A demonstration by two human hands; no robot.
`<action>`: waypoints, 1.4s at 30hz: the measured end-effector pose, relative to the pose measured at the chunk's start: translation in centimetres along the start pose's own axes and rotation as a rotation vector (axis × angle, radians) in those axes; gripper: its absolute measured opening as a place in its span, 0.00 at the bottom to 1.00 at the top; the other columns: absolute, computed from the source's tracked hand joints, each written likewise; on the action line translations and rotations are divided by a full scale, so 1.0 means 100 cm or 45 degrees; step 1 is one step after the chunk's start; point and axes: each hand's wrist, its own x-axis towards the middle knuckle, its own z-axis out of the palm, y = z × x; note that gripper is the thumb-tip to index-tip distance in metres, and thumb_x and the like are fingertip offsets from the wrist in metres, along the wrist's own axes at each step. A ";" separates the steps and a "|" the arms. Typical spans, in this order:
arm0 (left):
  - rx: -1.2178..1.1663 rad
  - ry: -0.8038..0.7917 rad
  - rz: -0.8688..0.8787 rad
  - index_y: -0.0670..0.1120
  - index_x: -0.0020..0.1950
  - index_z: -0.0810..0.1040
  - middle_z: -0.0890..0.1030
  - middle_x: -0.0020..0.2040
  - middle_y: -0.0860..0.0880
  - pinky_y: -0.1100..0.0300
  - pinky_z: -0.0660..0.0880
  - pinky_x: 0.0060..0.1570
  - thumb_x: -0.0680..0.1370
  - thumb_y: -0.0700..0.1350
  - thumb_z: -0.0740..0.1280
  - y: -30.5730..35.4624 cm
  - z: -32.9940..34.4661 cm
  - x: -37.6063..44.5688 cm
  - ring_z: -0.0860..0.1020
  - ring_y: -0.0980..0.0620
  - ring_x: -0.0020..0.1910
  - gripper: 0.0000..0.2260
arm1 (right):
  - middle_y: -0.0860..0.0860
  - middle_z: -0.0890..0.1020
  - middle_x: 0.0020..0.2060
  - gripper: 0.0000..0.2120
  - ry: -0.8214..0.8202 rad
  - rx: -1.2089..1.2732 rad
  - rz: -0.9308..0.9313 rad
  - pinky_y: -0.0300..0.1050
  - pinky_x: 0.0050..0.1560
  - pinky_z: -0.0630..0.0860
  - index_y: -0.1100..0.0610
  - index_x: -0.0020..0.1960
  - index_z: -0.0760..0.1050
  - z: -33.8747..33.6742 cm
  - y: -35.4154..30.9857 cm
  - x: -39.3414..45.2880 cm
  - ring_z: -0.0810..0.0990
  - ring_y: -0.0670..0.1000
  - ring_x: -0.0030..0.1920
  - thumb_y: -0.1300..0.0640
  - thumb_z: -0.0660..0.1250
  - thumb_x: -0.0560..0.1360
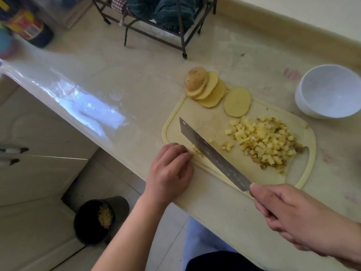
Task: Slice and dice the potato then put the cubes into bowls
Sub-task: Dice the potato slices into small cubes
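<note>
Potato cubes point(263, 143) lie heaped on the pale plastic cutting board point(195, 122), beyond the right hand point(289, 214). Smooth cream bench point(121, 81) spreads open beyond the left hand point(170, 171); its front edge runs just beneath both hands. A white round bowl point(330, 90), holding nothing, sits off the board's far right corner. Round potato slices point(213, 89) overlap at the board's far edge. The right hand grips the steel knife point(213, 153); the left hand's curled fingers hold small potato strips point(196, 150) beside the blade.
</note>
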 end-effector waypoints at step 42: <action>-0.425 -0.474 0.214 0.42 0.47 0.86 0.85 0.50 0.47 0.61 0.78 0.50 0.77 0.44 0.68 0.003 0.048 0.081 0.81 0.51 0.48 0.08 | 0.52 0.63 0.26 0.26 0.374 0.443 0.097 0.39 0.22 0.54 0.56 0.38 0.66 0.003 0.031 -0.021 0.56 0.49 0.23 0.32 0.57 0.72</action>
